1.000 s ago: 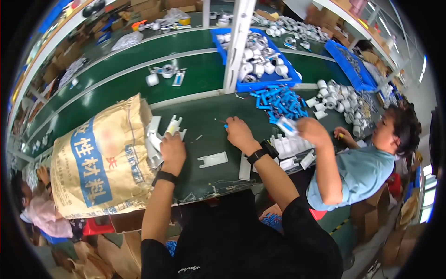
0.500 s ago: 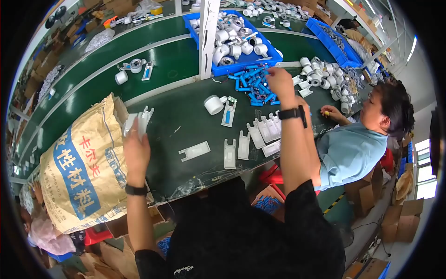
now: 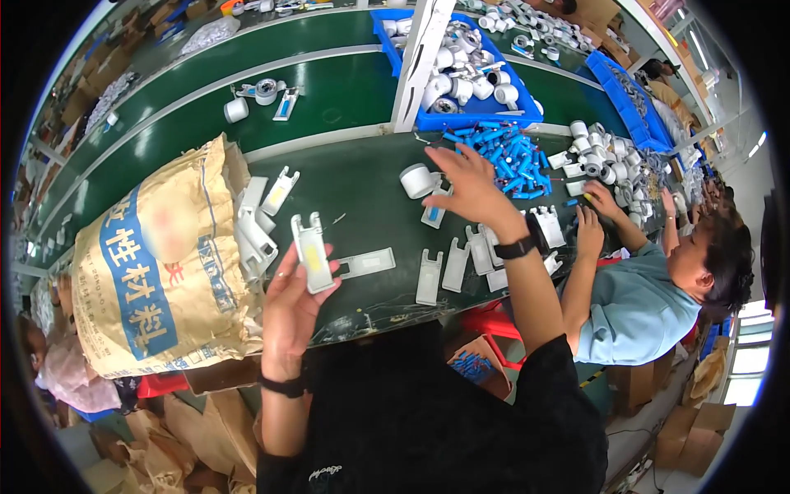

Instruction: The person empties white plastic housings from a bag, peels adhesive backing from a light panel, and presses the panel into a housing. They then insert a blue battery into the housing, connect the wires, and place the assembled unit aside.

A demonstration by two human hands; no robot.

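My left hand (image 3: 290, 306) grips a white plastic housing (image 3: 313, 257) with a forked end and a yellow strip, held up over the near edge of the bench. My right hand (image 3: 475, 188) hovers with fingers spread, nothing visible in it. Beneath and beside it lie a round white head (image 3: 417, 181) and a housing with a blue cell (image 3: 434, 212), partly hidden by the hand. Another white housing (image 3: 368, 263) lies flat behind my left fingers. Several more white housings (image 3: 429, 277) stand in a row to the right. Blue cylindrical cells (image 3: 514, 160) are heaped beyond my right hand.
A paper sack (image 3: 222, 239) stands at left, white housings (image 3: 257, 226) at its mouth. Behind a white post (image 3: 418, 70) sits a blue crate (image 3: 481, 120) of white heads. At right a co-worker (image 3: 638, 288) reaches toward piled white heads (image 3: 607, 156).
My left hand has come away from the sack's mouth, moving right and nearer with the housing. My right hand has left the blue cells and moved left. The whole view has shifted.
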